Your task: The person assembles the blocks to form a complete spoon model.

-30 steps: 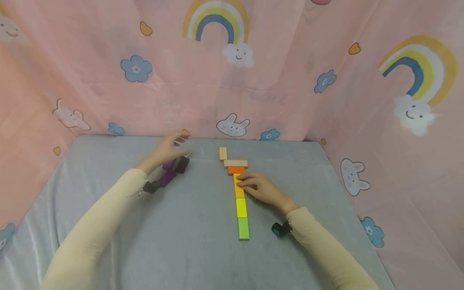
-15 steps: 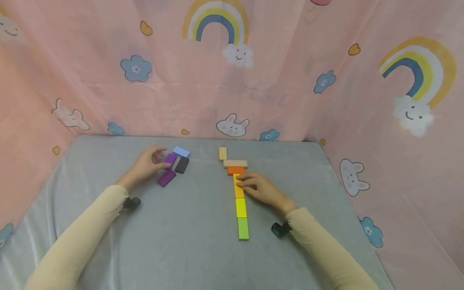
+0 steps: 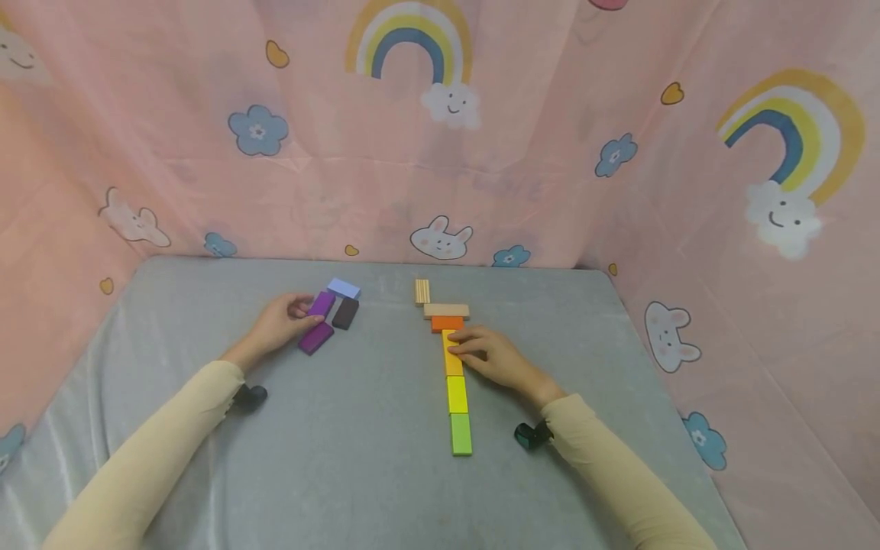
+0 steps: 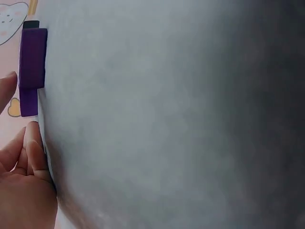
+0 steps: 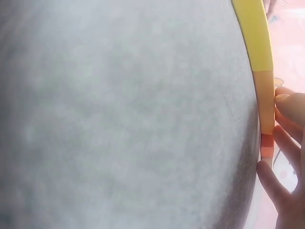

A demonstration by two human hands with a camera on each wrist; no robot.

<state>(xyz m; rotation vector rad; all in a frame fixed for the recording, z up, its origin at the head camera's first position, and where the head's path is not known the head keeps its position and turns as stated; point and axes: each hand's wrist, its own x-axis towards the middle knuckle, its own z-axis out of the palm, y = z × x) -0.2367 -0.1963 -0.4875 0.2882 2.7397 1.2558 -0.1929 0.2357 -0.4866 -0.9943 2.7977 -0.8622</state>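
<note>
My left hand (image 3: 277, 321) is at a pair of purple blocks, fingers bent beside the far block (image 3: 321, 303) and thumb over the near block (image 3: 316, 338). In the left wrist view a gap shows between the thumb (image 4: 6, 88) and the purple blocks. A dark brown block (image 3: 345, 313) and a light blue block (image 3: 344, 289) lie just beyond. My right hand (image 3: 500, 357) rests its fingertips on the amber block (image 3: 454, 365). That block lies in a row with a yellow block (image 3: 457, 395), a green block (image 3: 461, 435) and an orange block (image 3: 448, 324).
A pale wooden block (image 3: 447, 311) lies crosswise behind the orange one, with a striped wooden piece (image 3: 422, 291) at its far left. Grey cloth (image 3: 357, 443) covers the table. A pink patterned curtain (image 3: 385, 176) hangs along its back and sides.
My left hand has come back left and down from above the light blue block to the purple blocks, uncovering the blue one. The right hand and the row have stayed put.
</note>
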